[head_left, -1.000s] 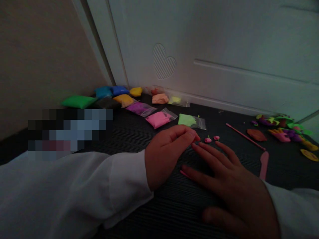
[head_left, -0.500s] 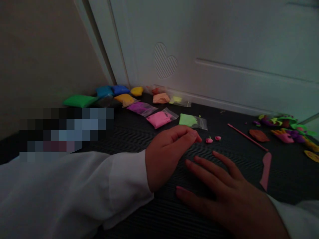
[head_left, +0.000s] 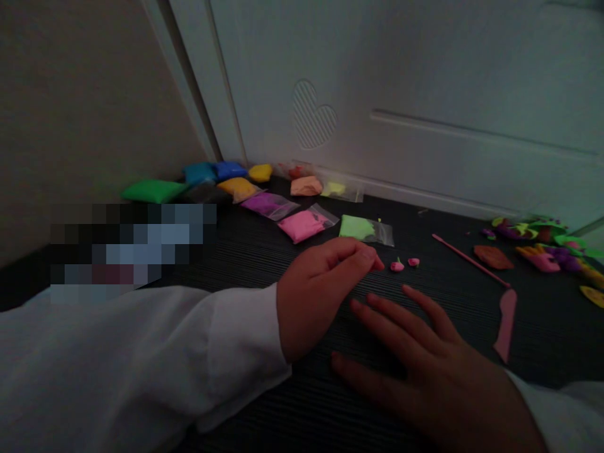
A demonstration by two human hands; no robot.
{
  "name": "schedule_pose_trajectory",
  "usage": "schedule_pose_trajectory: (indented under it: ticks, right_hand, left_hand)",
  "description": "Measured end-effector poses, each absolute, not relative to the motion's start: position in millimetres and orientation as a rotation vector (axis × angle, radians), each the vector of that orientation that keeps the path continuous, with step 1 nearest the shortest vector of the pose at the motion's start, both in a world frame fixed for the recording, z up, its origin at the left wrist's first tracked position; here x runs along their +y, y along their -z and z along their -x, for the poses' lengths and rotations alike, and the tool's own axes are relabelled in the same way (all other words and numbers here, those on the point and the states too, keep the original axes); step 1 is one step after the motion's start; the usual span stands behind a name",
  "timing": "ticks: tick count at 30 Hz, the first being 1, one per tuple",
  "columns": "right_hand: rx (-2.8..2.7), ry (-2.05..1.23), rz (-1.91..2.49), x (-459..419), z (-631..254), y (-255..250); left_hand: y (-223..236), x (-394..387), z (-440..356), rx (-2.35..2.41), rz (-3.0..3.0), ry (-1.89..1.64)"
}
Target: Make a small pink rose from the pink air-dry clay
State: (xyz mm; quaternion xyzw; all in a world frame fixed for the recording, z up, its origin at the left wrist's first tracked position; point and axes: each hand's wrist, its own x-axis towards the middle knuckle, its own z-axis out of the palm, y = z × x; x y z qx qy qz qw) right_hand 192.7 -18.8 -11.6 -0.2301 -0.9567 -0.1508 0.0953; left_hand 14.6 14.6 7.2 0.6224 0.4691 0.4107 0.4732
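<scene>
My left hand (head_left: pixel 325 292) is closed, thumb pressed against the curled fingers. A reddish-pink tip shows past the thumb, but I cannot tell whether it is clay or a fingertip. Just right of it lie a small pink clay rosebud (head_left: pixel 397 267) with a green stem and a second pink rosebud (head_left: pixel 414 262). My right hand (head_left: pixel 429 371) is open, palm down, its fingers spread low over the dark tabletop (head_left: pixel 283 409). A pink plastic modelling knife (head_left: pixel 506 324) lies beyond its wrist, with a thin pink stick (head_left: pixel 472 261) above the knife.
Bags of pink clay (head_left: pixel 302 225), light green clay (head_left: pixel 355 228), purple clay (head_left: pixel 262 203) and green clay (head_left: pixel 153 190) lie towards the back with several others. A brown clay piece (head_left: pixel 493 257) and colourful clay shapes (head_left: pixel 542 258) sit at right. A white panel (head_left: pixel 401 75) stands behind.
The view has shifted very slightly, so the items at the right appear a few pixels further right. Both hands keep nearly the same pose.
</scene>
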Motion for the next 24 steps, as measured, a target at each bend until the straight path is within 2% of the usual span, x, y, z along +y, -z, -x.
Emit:
schedule_pose_trajectory:
  ticks: [2, 6, 10, 14, 19, 24]
  right_hand:
    - [-2.832, 0.461, 0.645, -18.2, -192.0, 11.6]
    - [-2.827, 0.319, 0.845, -15.4, -191.9, 10.1]
    - [-2.826, 0.537, 0.594, -17.8, -192.9, 11.2]
    - [-2.840, 0.325, 0.820, -19.1, -190.8, 10.3]
    - [-2.872, 0.448, 0.621, -18.6, -188.5, 7.3]
    - [-2.853, 0.241, 0.856, -18.0, -188.9, 9.0]
  left_hand:
    - [-7.6, 13.4, -14.1, 1.139, -1.526, -1.009]
    - [-9.1, 12.5, -14.5, 1.152, -1.537, -1.010]
    - [-9.9, 13.0, -15.4, 1.167, -1.523, -1.020]
    - [-9.0, 12.4, -15.1, 1.196, -1.579, -1.066]
    - [-7.4, 12.0, -15.0, 1.168, -1.591, -1.075]
    - [-7.4, 12.7, -15.1, 1.164, -1.576, -1.075]
